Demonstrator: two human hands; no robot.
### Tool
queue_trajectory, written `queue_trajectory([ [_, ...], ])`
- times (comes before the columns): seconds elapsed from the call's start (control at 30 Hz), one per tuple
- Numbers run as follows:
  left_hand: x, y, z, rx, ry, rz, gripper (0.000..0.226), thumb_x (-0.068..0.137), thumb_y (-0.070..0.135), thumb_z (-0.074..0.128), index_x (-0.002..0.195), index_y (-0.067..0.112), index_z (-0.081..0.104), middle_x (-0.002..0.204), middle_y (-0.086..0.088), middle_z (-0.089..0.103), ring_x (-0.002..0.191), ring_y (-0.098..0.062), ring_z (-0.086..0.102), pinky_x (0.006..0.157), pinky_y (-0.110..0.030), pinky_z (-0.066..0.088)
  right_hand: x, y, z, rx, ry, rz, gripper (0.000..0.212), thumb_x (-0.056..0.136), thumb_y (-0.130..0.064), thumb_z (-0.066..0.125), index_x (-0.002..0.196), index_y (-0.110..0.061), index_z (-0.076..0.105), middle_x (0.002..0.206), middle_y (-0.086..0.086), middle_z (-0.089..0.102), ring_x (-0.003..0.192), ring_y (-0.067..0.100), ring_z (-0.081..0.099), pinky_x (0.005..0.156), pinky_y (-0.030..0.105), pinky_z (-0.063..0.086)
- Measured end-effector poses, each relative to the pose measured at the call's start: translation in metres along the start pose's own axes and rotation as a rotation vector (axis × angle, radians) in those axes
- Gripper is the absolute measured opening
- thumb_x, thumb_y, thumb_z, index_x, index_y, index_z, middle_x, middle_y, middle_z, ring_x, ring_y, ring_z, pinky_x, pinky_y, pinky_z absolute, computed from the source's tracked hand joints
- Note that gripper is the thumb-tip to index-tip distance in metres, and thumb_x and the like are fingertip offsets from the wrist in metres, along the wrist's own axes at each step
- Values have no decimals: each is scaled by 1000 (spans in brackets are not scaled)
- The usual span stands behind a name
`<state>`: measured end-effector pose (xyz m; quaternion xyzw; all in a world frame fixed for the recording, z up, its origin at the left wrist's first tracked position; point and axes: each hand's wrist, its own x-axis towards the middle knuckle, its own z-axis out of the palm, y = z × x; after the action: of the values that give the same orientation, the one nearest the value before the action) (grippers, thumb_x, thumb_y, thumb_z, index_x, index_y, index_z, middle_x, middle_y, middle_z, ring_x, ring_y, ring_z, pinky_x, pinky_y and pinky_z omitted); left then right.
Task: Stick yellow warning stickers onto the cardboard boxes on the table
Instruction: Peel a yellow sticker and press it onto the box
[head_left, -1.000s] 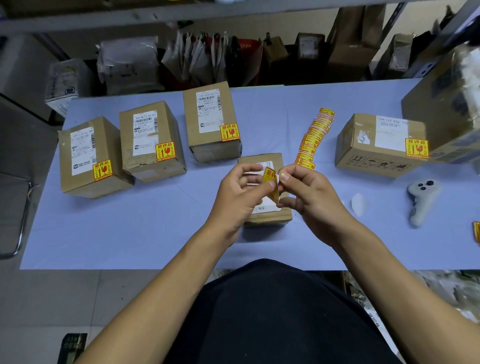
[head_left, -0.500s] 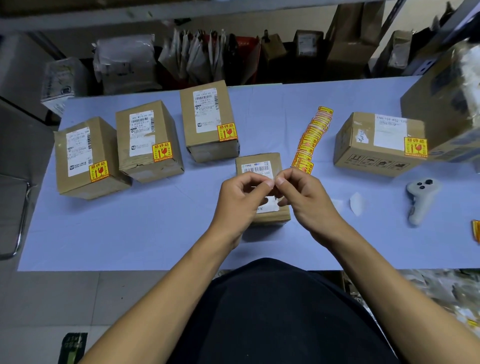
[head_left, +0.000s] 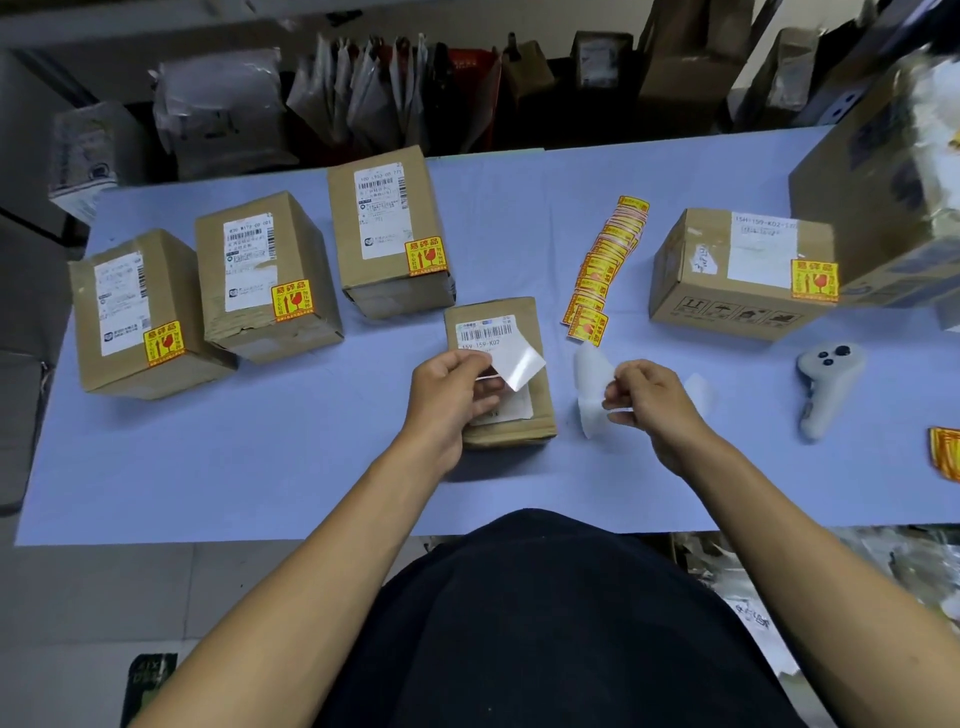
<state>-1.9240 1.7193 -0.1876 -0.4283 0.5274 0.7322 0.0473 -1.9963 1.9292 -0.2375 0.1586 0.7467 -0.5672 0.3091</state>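
I saw the left hand pinching a small square sheet by one corner, its pale glossy face turned up toward me and tilted like a diamond above the small cardboard box; it was probably the peeled sticker seen from its back, though no yellow showed. The right hand gripped a curled white backing paper, thin and translucent, its long axis running roughly toward and away from me just right of that box. The box itself was matte brown, long axis pointing away from me, with a barcode label at its far end. A strip of yellow warning stickers lay slanting beyond the right hand on the smooth pale-blue table. Three upright boxes at left and one low box at right each carried a yellow sticker. A white controller lay near the right edge.
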Motion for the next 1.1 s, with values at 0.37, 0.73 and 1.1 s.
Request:
queue_trajectory([
  [0.37,7,-3,-4,24,41,-7,8,93,13,61,89,13,69,88,-1,75,70,-12,69,59,-22,54,20,30,-17,-634,176,54,26,93,-19,48,99,-3,67,99,15,69,91,31,60,76,38,47],
  [0.73,9,6,4,-270,79,-303,12,93,6,56,82,4,62,58,-5,58,40,-11,57,39,-17,44,-35,-32,62,-1081,157,-1214,27,74,3,71,101,-4,70,100,18,66,85,38,61,66,40,48],
  [1.1,3,7,-18,-469,-75,-355,18,90,23,57,99,10,65,88,-5,70,73,-20,66,62,-29,53,-42,-42,85,331,-20,-67,10,90,-6,67,87,-16,67,75,0,71,67,11,65,57,20,52],
])
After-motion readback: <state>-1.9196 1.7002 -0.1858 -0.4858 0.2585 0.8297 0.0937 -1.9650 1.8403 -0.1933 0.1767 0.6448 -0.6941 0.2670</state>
